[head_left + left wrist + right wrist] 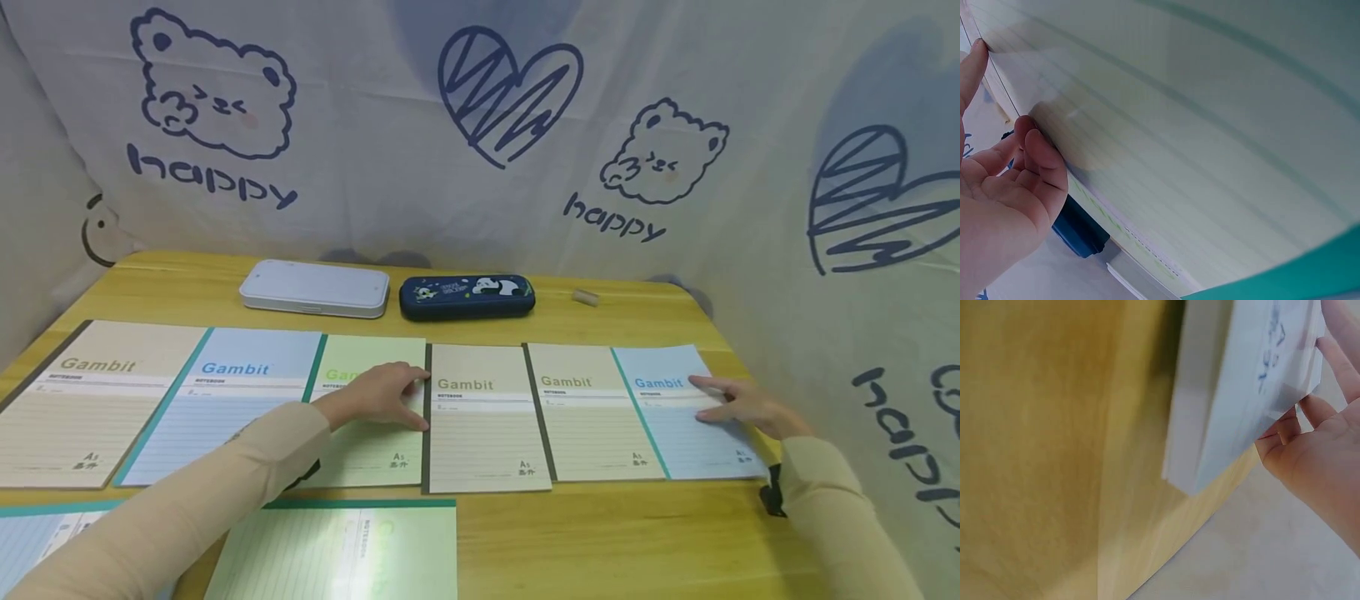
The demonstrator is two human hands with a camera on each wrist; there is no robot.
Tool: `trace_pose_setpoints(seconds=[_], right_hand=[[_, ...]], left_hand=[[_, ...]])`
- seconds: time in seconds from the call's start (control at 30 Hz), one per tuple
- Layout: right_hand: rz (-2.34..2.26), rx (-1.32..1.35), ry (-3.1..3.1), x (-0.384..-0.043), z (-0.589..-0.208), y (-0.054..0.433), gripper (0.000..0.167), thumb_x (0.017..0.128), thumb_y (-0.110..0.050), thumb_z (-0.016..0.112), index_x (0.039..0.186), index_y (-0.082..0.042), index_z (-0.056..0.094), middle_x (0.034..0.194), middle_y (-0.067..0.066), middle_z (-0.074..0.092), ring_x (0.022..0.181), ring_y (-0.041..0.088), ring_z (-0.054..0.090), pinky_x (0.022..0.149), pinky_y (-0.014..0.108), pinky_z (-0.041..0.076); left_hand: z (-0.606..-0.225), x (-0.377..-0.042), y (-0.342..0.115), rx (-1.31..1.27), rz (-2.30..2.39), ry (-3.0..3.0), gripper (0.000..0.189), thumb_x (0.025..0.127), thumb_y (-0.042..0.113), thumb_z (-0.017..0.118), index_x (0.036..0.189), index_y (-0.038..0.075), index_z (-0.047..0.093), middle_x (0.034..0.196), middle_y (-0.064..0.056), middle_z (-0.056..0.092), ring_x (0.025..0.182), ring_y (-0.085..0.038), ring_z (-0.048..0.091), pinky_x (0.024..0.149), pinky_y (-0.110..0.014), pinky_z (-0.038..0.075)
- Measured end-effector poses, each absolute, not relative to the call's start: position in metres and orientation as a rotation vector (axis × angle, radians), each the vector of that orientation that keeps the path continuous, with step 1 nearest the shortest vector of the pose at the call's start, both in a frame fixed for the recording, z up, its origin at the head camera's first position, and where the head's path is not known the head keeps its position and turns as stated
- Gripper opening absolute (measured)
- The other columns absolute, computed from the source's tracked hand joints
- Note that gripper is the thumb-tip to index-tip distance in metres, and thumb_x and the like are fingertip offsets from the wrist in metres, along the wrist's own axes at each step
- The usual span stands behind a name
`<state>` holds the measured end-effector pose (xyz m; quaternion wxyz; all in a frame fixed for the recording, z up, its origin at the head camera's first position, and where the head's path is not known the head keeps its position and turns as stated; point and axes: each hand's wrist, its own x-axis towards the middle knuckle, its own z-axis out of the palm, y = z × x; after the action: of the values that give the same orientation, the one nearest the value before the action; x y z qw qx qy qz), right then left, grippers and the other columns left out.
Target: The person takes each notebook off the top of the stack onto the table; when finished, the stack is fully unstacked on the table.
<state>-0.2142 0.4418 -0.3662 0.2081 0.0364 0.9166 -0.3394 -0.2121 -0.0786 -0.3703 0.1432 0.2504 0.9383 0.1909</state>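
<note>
My left hand (380, 395) reaches over the light green notebook (352, 458). Its thumb and fingertips, spread apart, touch the dark spine of the beige notebook (483, 442) beside it. On the right, my right hand (753, 406) rests at the right edge of the blue notebook (675, 437), thumb and index finger on its cover; the other fingers bend by the edge in the right wrist view. Between those two lies another beige notebook (592, 433). Farther left in the row are a blue notebook (187, 429) and a beige one (67, 433).
Nearer me lie a green notebook (405, 550), turned sideways, and a blue one (37, 533), partly behind my left arm. Along the back stand a white case (315, 286), a dark blue panda pencil case (467, 298) and a small tan cylinder (585, 297). A printed cloth surrounds the wooden table.
</note>
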Motion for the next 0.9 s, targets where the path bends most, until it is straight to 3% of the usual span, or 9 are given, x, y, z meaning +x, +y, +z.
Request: trace_pose_setpoints(seconds=[0.2,0.6,0.77,0.87,0.9], right_hand=[[-0.943,0.066,2.548,-0.213,-0.365,0.437,0.088,0.068,-0.028,0.076,0.135,0.003,0.028,0.141,0.030,-0.006,0.124,0.051,-0.003,0.096,0.060,0.004],[-0.984,0.144,2.567,-0.215,-0.366,0.434,0.085,0.074,-0.034,0.071,0.137,0.000,0.026,0.139,0.034,0.003,0.124,0.052,0.005,0.095,0.061,0.009],[-1.046,0.154,2.645,-0.216,-0.363,0.430,0.079,0.080,-0.037,0.065,0.138,0.000,0.026,0.140,0.032,0.011,0.120,0.048,0.018,0.094,0.058,0.020],[-1.123,0.068,2.704,-0.218,-0.361,0.422,0.071,0.084,-0.030,0.062,0.136,0.004,0.029,0.137,0.031,0.021,0.120,0.046,0.023,0.094,0.055,0.023],[-1.155,0.027,2.728,-0.220,-0.362,0.420,0.067,0.085,-0.028,0.061,0.135,0.003,0.031,0.136,0.028,0.026,0.119,0.041,0.028,0.093,0.050,0.027]], left_hand=[[-0.371,-0.213,-0.079,0.724,0.556,2.704,0.076,0.068,0.036,0.076,0.128,0.000,0.045,0.087,-0.002,0.051,0.079,-0.016,0.045,0.074,-0.031,0.040],[-0.372,-0.212,-0.079,0.685,0.571,2.694,0.075,0.068,0.036,0.076,0.129,0.003,0.046,0.089,-0.001,0.052,0.081,-0.016,0.046,0.076,-0.031,0.040],[-0.373,-0.214,-0.084,0.745,0.695,2.645,0.069,0.070,0.032,0.075,0.126,0.000,0.048,0.089,-0.003,0.053,0.080,-0.016,0.047,0.073,-0.031,0.040],[-0.372,-0.216,-0.091,0.790,0.812,2.606,0.061,0.073,0.027,0.073,0.122,-0.002,0.050,0.090,-0.004,0.054,0.079,-0.017,0.049,0.072,-0.032,0.042],[-0.372,-0.216,-0.093,0.794,0.850,2.597,0.059,0.075,0.026,0.072,0.121,-0.003,0.051,0.090,-0.005,0.055,0.078,-0.017,0.050,0.072,-0.032,0.042]])
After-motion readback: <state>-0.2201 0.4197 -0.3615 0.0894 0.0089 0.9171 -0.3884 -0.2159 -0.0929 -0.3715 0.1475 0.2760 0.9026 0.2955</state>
